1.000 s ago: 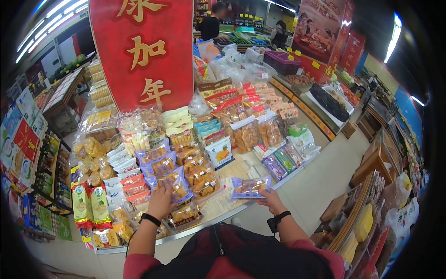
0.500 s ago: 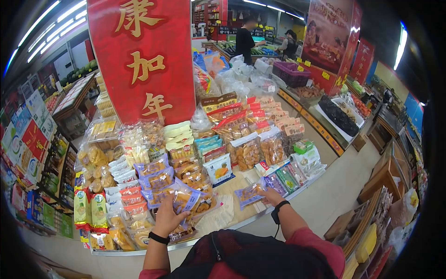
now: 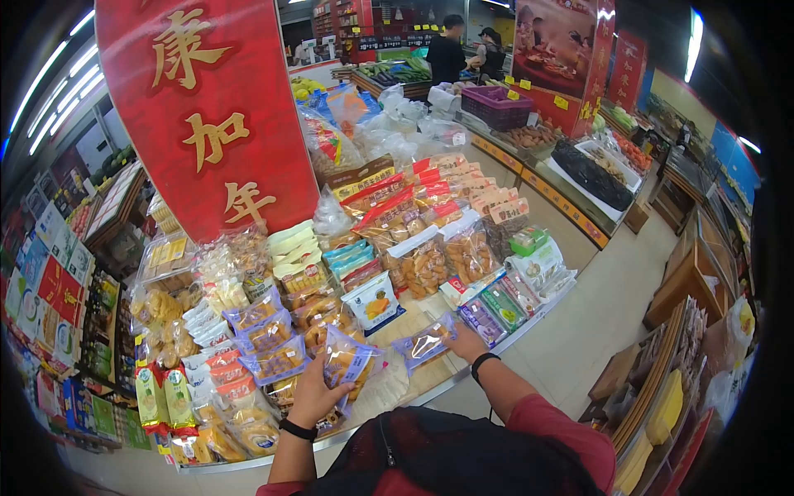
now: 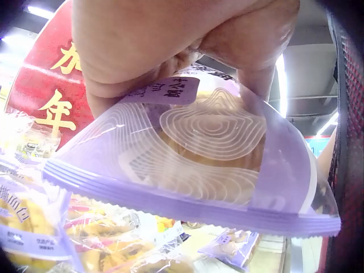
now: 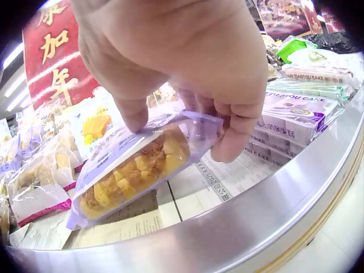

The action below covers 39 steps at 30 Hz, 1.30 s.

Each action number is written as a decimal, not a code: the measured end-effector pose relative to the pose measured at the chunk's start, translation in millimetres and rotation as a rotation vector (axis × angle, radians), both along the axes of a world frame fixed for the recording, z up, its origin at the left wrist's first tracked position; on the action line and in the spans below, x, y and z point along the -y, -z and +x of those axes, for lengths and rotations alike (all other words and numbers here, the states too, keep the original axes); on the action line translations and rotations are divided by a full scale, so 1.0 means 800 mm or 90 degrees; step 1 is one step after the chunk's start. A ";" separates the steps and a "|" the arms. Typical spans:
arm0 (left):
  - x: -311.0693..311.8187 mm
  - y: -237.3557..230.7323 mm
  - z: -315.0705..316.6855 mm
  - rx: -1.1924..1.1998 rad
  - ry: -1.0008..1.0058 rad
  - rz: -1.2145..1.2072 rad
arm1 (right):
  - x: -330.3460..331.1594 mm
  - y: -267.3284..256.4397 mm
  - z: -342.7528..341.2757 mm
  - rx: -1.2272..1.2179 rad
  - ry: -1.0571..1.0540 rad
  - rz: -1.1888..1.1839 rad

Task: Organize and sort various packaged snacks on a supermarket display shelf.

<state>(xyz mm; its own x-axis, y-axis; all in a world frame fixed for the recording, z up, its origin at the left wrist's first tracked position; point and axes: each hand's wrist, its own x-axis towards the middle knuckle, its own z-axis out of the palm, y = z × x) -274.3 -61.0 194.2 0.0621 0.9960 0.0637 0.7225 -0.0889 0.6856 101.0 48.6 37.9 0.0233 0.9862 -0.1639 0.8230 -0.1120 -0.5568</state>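
The left hand [image 3: 317, 395] grips a bread packet [image 3: 347, 365] beside the left rows; the right hand [image 3: 468, 340] pinches the end of a second packet [image 3: 424, 341] near the metal edge [image 5: 233, 232]. Slippery film could let either fall, I think. Cake boxes [image 3: 481, 321] at right and a white bag [image 3: 375, 302] behind limit the space.

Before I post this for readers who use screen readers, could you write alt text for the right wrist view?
A right hand pinches one end of a purple-trimmed bread packet at a metal-edged counter. Purple cake packs are stacked at right; a red sign with gold characters stands upper left.
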 end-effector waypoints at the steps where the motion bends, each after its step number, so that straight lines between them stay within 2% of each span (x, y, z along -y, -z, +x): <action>1: -0.002 0.002 0.002 -0.002 0.003 0.001 | -0.002 0.008 0.003 -0.002 0.003 0.001; 3: -0.006 0.007 0.004 -0.019 0.017 0.045 | -0.002 0.015 0.001 0.079 0.002 -0.023; 4: -0.008 0.006 0.006 -0.021 0.020 0.045 | 0.006 -0.010 -0.007 0.077 0.005 -0.023; 6: -0.014 0.001 0.012 -0.044 0.058 0.037 | 0.025 -0.085 -0.034 -0.053 -0.021 -0.041; 7: -0.017 0.001 0.016 -0.043 0.060 0.036 | 0.025 -0.073 -0.045 -0.053 -0.019 -0.042; 9: -0.025 0.004 0.026 -0.021 0.112 -0.024 | 0.028 -0.039 -0.067 -0.547 -0.156 -0.094; 10: -0.029 0.007 0.032 -0.020 0.114 -0.026 | 0.034 -0.056 -0.081 -0.547 -0.153 -0.095; 12: -0.035 0.013 0.044 -0.062 0.205 0.030 | 0.055 -0.096 -0.100 -0.728 -0.219 -0.201; 15: -0.037 0.013 0.059 -0.089 0.228 0.002 | 0.069 -0.134 -0.105 -0.717 -0.190 -0.288; 19: -0.046 0.031 0.049 -0.063 0.272 0.010 | 0.069 -0.117 -0.087 -0.728 -0.153 -0.268; 21: -0.058 0.065 0.018 -0.095 0.228 0.114 | 0.067 -0.112 -0.070 -0.781 -0.080 -0.295; 22: -0.059 0.066 0.001 -0.093 0.154 0.116 | 0.064 -0.099 -0.060 -0.781 -0.080 -0.295; 23: -0.061 0.066 -0.018 -0.091 0.079 0.118 | 0.062 -0.079 -0.049 -0.805 0.008 -0.259; 24: -0.064 0.071 -0.043 -0.199 0.001 0.143 | 0.060 -0.068 -0.038 -0.828 0.096 -0.222; 25: -0.066 0.080 -0.068 -0.307 -0.077 0.169 | 0.060 -0.066 -0.028 -0.829 0.096 -0.220; 26: -0.065 0.088 -0.089 -0.308 -0.076 0.170 | 0.059 -0.065 -0.018 -0.864 0.160 -0.192; 28: -0.060 0.099 -0.120 -0.389 -0.162 0.140 | 0.058 -0.060 -0.002 -0.913 0.273 -0.133; 29: -0.056 0.103 -0.130 -0.390 -0.162 0.141 | 0.057 -0.055 0.004 -0.915 0.272 -0.133; 31: -0.048 0.105 -0.140 -0.434 -0.125 -0.038 | 0.056 -0.051 0.013 -0.913 0.416 -0.088; 34: -0.046 0.114 -0.144 -0.459 -0.113 -0.038 | 0.051 -0.024 0.034 -0.961 0.378 -0.088; 39: -0.062 0.123 -0.155 -0.493 -0.140 0.023 | 0.053 -0.016 0.035 -0.947 0.413 -0.087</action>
